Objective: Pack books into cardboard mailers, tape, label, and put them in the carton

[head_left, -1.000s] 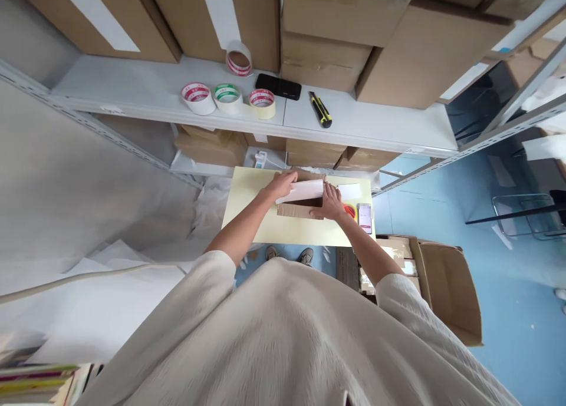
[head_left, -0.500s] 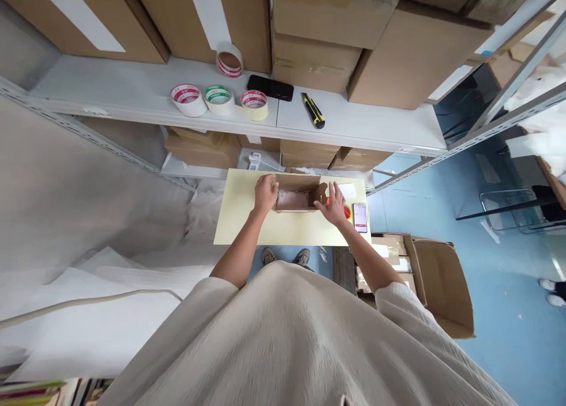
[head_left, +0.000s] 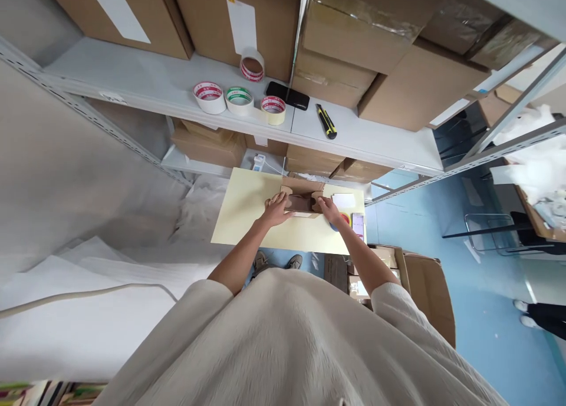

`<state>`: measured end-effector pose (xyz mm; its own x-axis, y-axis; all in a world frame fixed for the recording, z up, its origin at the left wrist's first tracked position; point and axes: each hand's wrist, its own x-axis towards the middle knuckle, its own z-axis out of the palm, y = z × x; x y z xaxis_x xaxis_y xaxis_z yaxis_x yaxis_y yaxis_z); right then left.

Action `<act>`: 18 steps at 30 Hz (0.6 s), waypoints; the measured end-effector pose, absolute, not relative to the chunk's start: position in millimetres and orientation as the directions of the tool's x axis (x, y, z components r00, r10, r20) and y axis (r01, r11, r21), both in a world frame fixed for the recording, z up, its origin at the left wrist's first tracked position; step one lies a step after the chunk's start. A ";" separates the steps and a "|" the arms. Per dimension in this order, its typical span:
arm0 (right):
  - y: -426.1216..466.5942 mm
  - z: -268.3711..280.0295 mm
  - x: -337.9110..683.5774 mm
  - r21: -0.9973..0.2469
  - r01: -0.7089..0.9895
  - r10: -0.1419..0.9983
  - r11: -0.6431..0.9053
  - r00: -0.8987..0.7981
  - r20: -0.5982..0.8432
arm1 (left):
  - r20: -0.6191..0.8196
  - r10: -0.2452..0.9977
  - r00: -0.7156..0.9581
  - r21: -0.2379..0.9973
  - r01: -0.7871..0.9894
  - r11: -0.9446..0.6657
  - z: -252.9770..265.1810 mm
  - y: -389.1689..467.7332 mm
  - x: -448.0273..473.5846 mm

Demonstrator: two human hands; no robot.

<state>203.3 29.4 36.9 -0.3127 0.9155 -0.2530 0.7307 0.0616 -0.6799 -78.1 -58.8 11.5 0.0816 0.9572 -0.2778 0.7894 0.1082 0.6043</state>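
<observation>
A small open cardboard box (head_left: 303,185) lies on the pale yellow board, its back flap standing up. My left hand (head_left: 276,209) is closed on the left end of the box, at a small side flap. At the other end my right hand (head_left: 329,209) grips the right side, its thumb by the right flap. Something brownish shows inside the box, too shaded to name. Close to my right hand are a roll of tape (head_left: 345,220), partly hidden by my wrist, and a lit phone (head_left: 358,225).
The yellow board (head_left: 239,217) also carries a white paper (head_left: 344,200). Behind it, a grey shelf (head_left: 150,76) holds several tape rolls (head_left: 239,101), a black phone (head_left: 287,95), a yellow-black utility knife (head_left: 326,122) and large cartons (head_left: 239,29). An open carton (head_left: 428,294) stands at right.
Both small end flaps now lean inward over the box opening. My left hand has moved from the box's upper left edge to its front left corner. The whole view has tilted slightly.
</observation>
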 end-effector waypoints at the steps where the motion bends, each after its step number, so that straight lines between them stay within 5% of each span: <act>1: 29.0 37.8 203.5 -0.681 0.731 0.915 0.047 -0.305 -0.264 | -0.263 0.962 0.079 0.598 0.796 0.098 12.7 -59.2 -77.6; 9: 43.1 44.3 209.7 -0.669 0.743 0.945 0.028 -0.238 -0.224 | -0.156 0.982 -0.109 0.592 0.786 0.181 27.0 -44.7 -72.2; 12: 57.9 45.9 201.6 -0.560 0.813 0.964 0.160 -0.252 -0.090 | -0.123 0.983 -0.138 0.541 0.821 0.183 27.1 -42.6 -65.1; 18: 54.8 38.0 189.3 -0.336 0.905 0.931 0.262 -0.329 -0.160 | 0.004 0.992 -0.126 0.464 0.879 0.110 22.8 -53.6 -58.7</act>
<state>189.3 54.8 38.0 -0.3289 0.9307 -0.1603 0.9047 0.2618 -0.3361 -58.7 -53.6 22.8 -0.1256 0.9921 0.0035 0.8791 0.1096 0.4638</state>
